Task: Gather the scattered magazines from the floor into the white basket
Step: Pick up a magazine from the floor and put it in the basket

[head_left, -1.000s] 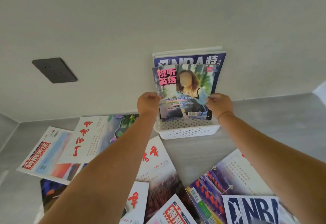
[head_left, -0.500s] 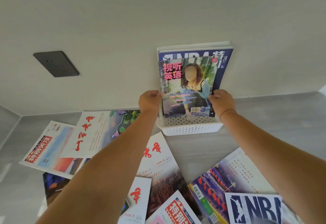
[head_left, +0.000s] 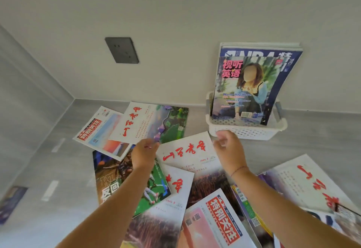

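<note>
The white basket [head_left: 244, 132] stands against the wall at the right. A magazine with a woman on its cover [head_left: 244, 89] stands upright in it, in front of a blue NBA magazine [head_left: 289, 60]. Several magazines lie scattered on the grey floor. A white magazine with red brush script [head_left: 187, 152] lies between my two hands. My left hand [head_left: 143, 155] hovers at its left edge, fingers loosely curled, holding nothing. My right hand [head_left: 229, 148] hovers at its right edge just below the basket, fingers apart and empty.
A dark wall socket [head_left: 121, 50] sits on the wall to the left. More magazines lie at the left [head_left: 99, 130], at the bottom [head_left: 218, 214] and at the right [head_left: 304, 181]. Bare grey floor [head_left: 48, 169] stretches to the left, ending at a side wall.
Both hands let go of the woman-cover magazine, which now stands in the basket. They dropped down toward the white magazine on the floor. The view swung down and left.
</note>
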The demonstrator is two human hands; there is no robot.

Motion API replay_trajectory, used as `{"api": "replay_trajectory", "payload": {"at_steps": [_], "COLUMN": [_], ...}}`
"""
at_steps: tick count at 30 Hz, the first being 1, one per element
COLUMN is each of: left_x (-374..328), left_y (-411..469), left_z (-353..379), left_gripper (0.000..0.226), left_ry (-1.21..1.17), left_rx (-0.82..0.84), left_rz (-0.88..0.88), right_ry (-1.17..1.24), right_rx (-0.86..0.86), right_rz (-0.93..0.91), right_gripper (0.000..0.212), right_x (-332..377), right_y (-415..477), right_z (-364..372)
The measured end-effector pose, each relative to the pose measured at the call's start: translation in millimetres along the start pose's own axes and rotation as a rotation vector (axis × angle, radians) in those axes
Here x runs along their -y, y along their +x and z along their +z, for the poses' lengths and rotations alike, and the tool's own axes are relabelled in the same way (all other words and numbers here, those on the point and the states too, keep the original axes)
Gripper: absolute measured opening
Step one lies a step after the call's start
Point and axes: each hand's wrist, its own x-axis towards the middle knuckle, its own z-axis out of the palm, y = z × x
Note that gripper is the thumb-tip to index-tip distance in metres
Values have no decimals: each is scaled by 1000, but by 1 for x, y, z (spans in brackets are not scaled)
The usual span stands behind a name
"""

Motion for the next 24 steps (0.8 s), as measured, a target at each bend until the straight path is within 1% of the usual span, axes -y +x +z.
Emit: {"api": "replay_trajectory", "payload": {"at_steps": [4, 7, 10, 13, 16, 18, 20, 22, 24], "left_x": [56, 90, 116, 131, 133, 131, 130, 132, 134], "left_y": [-19, -32, -41, -47, -48, -46, -42, -37, -36], "left_z": [-53, -86, -108, -118, -122, -124, -127, -128, -128], "left_gripper": [30, 34, 35, 46, 52, 56, 60, 58, 46], "left_ry": [128, 172, 195, 20, -139, -202, -257, -376, -442], "left_rx": [-106, -170, -214, -181, -169, -170, -160, -108, -14], "left_rz": [-28, -93, -192, -322, -379, -404, -446, -491, -509], "right_ry": [46, -15, -61, -75, -28, -6, 17, 19, 5], "right_rx": [240, 353, 428, 487, 483, 468, 497, 521, 510], "right_rz": [61, 57, 89, 169, 225, 253, 274, 289, 289], "right_gripper": [29, 33, 35, 41, 43, 40, 31, 25, 26], "right_x": [12, 21, 27, 28, 29, 29, 29, 30, 29], "right_y": [-36, -54, -68, -79, -85, -83, -82, -84, -84], "right_z": [54, 87, 112, 130, 141, 146, 150, 155, 157]}}
